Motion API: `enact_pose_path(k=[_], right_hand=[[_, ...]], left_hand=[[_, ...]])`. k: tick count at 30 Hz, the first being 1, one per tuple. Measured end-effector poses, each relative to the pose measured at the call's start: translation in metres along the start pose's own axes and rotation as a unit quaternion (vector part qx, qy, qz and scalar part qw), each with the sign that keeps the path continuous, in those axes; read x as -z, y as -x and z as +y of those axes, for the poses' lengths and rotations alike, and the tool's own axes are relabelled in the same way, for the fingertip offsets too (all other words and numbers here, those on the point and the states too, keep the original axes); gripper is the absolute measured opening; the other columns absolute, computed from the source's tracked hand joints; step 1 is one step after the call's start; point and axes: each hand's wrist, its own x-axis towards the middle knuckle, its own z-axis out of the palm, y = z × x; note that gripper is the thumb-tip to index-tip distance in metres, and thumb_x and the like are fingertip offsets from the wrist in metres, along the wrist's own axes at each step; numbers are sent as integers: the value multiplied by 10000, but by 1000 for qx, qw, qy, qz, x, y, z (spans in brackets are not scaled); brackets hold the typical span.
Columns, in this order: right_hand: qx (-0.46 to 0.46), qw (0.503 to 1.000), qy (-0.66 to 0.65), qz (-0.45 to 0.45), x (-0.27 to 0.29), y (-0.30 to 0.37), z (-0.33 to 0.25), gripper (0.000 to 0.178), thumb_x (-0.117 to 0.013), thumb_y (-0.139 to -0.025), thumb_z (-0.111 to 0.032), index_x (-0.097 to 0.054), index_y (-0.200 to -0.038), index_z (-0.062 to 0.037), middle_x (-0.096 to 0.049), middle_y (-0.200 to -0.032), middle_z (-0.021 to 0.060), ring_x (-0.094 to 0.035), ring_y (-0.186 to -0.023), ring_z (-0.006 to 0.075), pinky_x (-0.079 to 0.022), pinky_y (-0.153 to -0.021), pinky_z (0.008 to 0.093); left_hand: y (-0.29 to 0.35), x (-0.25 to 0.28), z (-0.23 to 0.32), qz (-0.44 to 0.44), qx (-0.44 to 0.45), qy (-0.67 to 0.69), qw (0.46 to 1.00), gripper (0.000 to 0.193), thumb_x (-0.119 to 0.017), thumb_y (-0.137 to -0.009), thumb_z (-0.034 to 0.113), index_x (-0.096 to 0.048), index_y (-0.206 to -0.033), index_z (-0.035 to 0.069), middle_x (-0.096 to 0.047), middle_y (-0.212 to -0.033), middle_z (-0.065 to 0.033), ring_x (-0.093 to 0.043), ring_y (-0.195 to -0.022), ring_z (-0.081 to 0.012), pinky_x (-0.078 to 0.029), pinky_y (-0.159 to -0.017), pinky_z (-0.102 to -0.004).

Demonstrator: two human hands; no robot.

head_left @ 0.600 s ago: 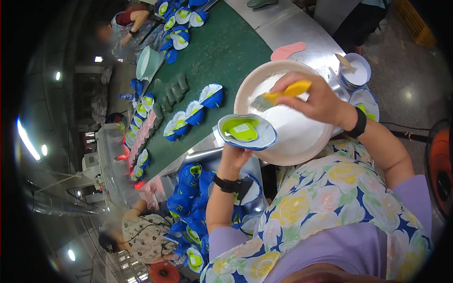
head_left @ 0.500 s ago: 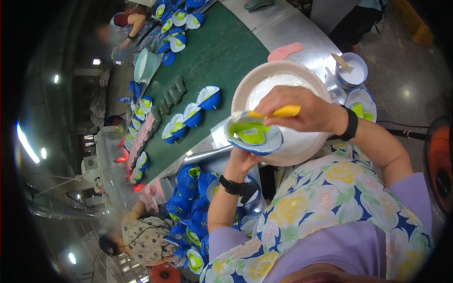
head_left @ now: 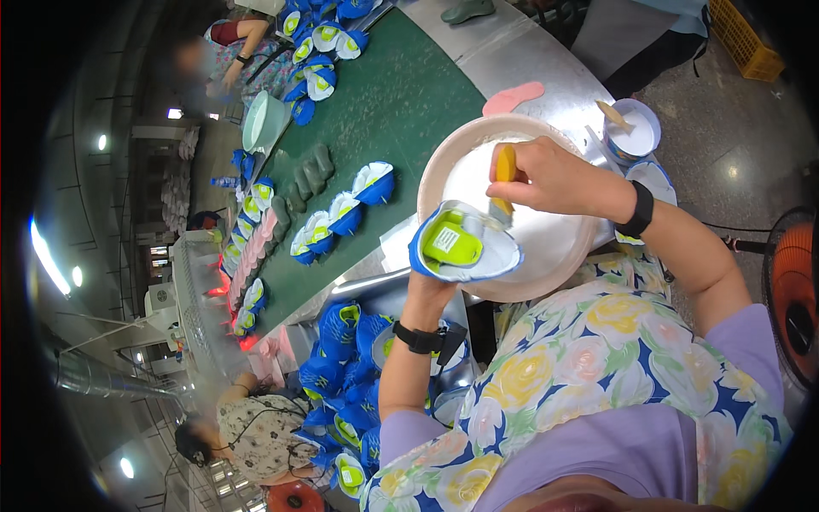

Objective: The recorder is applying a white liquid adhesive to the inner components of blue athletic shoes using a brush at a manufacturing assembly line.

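Both hands are clenched: left hand (head_left: 429,288) grips a blue shoe (head_left: 465,247), right hand (head_left: 550,177) a yellow-handled brush (head_left: 504,175).

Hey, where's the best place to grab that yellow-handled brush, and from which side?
Grip the brush by its yellow handle, from above and the right, as the right hand does. The handle stands up clear of the white bowl, while its bristle end points down at the blue shoe that the left hand supports from below.
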Motion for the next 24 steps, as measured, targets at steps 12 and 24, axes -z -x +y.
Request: enact_pose_path(k=[12,24], right_hand=[[211,976,12,53,-3,5,-2,151,-725,-849,-107,-635,-948,-35,-665,-921,83,-648,-823,257,-514,-735,339],[74,989,-9,128,-3,-11,-6,263,-739,-850,-226,-628,-859,13,-634,-719,127,-630,-635,253,-485,-577,316]], left_hand=[[-13,13,18,-49,-77,-56,994,505,-561,-960,325,-470,-1394,82,-588,-1310,-89,-601,-1163,-223,-499,-988,-386],[-23,11,19,-73,-142,-43,986,475,-537,-975,310,-471,-1391,91,-586,-1316,-90,-600,-1172,-232,-496,-1002,-403]])
